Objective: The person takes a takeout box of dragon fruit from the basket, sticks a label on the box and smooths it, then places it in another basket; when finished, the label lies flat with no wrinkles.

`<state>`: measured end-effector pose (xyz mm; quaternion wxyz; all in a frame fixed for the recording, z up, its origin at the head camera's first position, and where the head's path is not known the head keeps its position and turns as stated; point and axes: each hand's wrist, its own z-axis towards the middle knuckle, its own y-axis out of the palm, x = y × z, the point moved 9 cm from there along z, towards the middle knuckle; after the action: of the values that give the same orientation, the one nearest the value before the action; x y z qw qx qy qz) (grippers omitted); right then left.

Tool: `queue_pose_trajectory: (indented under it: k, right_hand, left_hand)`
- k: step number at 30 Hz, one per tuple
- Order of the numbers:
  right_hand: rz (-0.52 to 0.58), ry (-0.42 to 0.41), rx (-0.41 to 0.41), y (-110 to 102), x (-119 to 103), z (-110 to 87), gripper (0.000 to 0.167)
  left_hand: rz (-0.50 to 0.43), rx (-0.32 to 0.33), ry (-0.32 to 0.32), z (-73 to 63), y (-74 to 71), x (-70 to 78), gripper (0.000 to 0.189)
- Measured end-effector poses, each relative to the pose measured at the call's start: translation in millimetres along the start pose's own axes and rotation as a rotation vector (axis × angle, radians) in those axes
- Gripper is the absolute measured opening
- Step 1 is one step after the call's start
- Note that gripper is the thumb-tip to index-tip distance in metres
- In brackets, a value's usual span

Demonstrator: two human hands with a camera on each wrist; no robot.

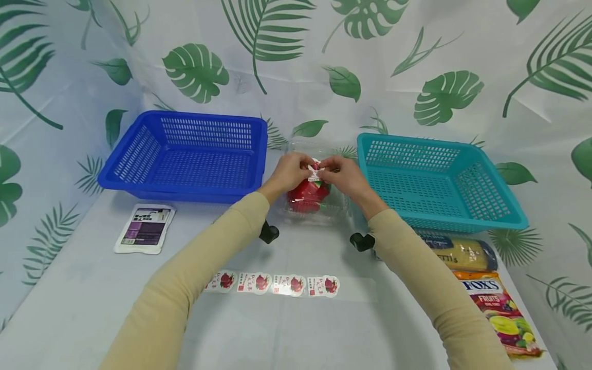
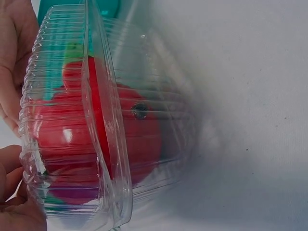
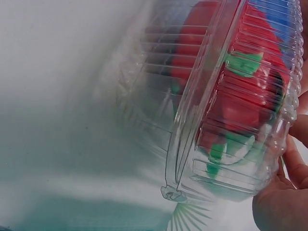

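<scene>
A clear plastic clamshell box [image 1: 339, 209] stands closed at the middle of the table, with red fruits [image 2: 65, 127] and bits of green inside it. Over its lid is a white sticker [image 1: 314, 176] with a red fruit print. My left hand [image 1: 289, 173] pinches the sticker's left side between thumb and fingers. From the other side, my right hand [image 1: 346, 176] pinches its right edge. Both wrist views show fingers at the ridged top of the box; the sticker itself is mostly hidden there. Whether it touches the lid I cannot tell.
A blue basket [image 1: 185, 194] stands left of the box, a teal basket [image 1: 439, 222] right. In front lies a strip of stickers [image 1: 289, 285]. A purple-and-white packet [image 1: 145, 228] is at left; a spaghetti pack [image 1: 469, 254] and a Fox's candy bag [image 1: 501, 316] are at right.
</scene>
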<state>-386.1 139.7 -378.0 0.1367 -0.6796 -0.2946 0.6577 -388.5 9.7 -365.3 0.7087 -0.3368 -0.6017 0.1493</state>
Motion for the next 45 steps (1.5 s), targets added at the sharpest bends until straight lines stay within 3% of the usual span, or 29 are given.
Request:
queue_pose_trajectory:
  k: [14, 37, 40, 45]
  right_hand:
    - [-0.034, 0.008, -0.006, 1.7, -1.2, 1.2, 0.034]
    - [-0.032, -0.019, 0.009, 2.7, -4.4, -1.5, 0.033]
    - [-0.04, -0.023, 0.016, 2.2, -4.6, -2.0, 0.032]
    - [-0.066, -0.04, 0.032, 1.3, -6.2, -1.8, 0.029]
  left_hand:
    - [0.011, 0.007, 0.009, 1.9, 0.5, -0.1, 0.025]
    - [0.041, 0.103, 0.111, -5.2, -1.1, 2.6, 0.034]
    - [0.045, 0.122, 0.125, -5.9, -1.3, 3.8, 0.03]
    - [0.133, 0.118, 0.184, -7.6, 1.2, 11.9, 0.013]
